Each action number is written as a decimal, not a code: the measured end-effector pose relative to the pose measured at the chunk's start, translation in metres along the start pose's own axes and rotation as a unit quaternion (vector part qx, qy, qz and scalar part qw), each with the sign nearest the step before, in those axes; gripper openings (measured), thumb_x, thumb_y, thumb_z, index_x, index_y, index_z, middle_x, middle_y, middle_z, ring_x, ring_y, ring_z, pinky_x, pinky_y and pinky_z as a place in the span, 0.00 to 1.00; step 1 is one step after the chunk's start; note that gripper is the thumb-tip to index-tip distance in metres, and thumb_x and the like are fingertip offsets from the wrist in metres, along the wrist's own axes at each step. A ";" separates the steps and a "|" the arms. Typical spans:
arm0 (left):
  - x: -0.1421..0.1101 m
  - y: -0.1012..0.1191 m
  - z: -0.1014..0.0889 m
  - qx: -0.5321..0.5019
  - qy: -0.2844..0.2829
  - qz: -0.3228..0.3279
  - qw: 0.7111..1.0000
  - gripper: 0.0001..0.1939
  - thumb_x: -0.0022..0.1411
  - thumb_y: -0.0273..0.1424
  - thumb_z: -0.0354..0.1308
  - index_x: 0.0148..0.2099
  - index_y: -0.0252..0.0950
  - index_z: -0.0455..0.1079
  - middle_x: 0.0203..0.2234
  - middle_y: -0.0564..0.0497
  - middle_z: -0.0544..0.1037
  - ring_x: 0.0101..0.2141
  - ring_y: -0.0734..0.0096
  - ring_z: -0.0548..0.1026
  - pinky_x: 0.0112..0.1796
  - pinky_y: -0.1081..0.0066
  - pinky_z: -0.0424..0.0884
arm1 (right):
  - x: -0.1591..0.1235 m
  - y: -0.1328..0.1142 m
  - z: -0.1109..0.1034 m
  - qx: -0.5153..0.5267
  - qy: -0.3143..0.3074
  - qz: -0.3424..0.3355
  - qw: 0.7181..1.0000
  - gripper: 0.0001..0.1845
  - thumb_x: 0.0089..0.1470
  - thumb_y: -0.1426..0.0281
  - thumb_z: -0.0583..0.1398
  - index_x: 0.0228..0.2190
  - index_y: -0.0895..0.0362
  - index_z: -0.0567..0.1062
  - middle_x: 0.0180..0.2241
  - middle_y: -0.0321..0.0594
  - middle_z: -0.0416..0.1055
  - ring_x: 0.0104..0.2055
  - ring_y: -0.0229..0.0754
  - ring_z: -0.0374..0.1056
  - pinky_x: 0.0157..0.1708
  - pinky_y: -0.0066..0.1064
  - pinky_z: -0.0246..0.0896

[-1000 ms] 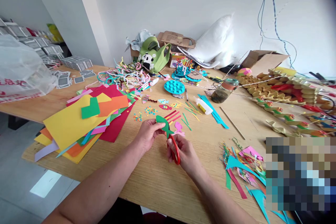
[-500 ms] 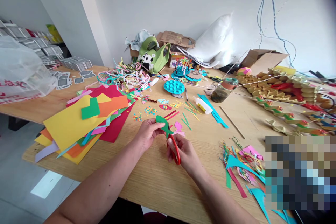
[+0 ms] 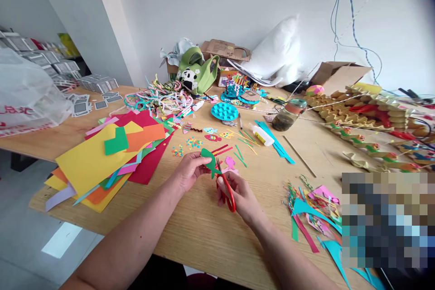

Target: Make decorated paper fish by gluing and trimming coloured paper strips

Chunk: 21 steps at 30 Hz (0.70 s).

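Left hand (image 3: 189, 171) pinches paper fish cutout (image 3: 208, 159) over table (image 3: 204, 235) centre; right hand (image 3: 238, 197) just right of it, in scissors (image 3: 227, 190), blades at the cutout. Paper sheet stack (image 3: 102, 158) left of hands. Plastic bag (image 3: 27, 95) far left. Pipe cleaners (image 3: 156, 97) behind stack, panda bag (image 3: 197, 74) behind those. Glue bottle (image 3: 261, 136) and jar (image 3: 287, 115) behind-right of hands. Paper scraps (image 3: 312, 213) right, at near edge. Folded paper chains (image 3: 367, 118) far right.
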State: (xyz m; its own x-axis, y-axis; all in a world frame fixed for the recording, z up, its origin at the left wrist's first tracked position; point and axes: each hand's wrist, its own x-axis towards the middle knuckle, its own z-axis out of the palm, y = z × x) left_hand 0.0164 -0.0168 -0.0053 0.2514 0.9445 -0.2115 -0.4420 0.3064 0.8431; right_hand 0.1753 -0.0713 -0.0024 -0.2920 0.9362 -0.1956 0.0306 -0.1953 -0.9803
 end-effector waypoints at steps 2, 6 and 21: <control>0.000 0.000 0.000 0.016 -0.004 0.005 1.000 0.09 0.44 0.30 0.67 0.28 0.31 0.73 0.24 0.49 0.76 0.27 0.71 0.73 0.30 0.71 0.69 | 0.000 0.000 0.000 -0.005 -0.001 0.005 1.000 0.23 0.46 0.49 0.62 0.27 0.55 0.63 0.19 0.33 0.70 0.17 0.35 0.64 0.18 0.27 0.55; -0.001 0.001 0.001 0.045 -0.021 0.008 0.999 0.09 0.45 0.31 0.66 0.28 0.30 0.74 0.24 0.48 0.76 0.27 0.71 0.72 0.30 0.70 0.68 | 0.000 0.000 0.000 -0.009 -0.001 0.007 1.000 0.23 0.46 0.50 0.62 0.27 0.55 0.63 0.19 0.33 0.70 0.17 0.35 0.64 0.17 0.26 0.54; -0.002 0.006 0.000 0.075 -0.025 0.007 0.997 0.11 0.43 0.32 0.67 0.29 0.30 0.74 0.24 0.47 0.77 0.26 0.72 0.72 0.28 0.73 0.67 | 0.000 -0.006 -0.004 -0.017 0.002 0.011 1.000 0.26 0.45 0.46 0.61 0.25 0.55 0.62 0.17 0.33 0.69 0.17 0.35 0.64 0.18 0.26 0.55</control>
State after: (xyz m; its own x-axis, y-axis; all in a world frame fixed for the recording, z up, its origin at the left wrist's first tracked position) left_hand 0.0130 -0.0171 0.0005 0.2913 0.9400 -0.1778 -0.3132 0.2694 0.9107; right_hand 0.1791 -0.0693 0.0034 -0.2863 0.9333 -0.2167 0.0687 -0.2056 -0.9762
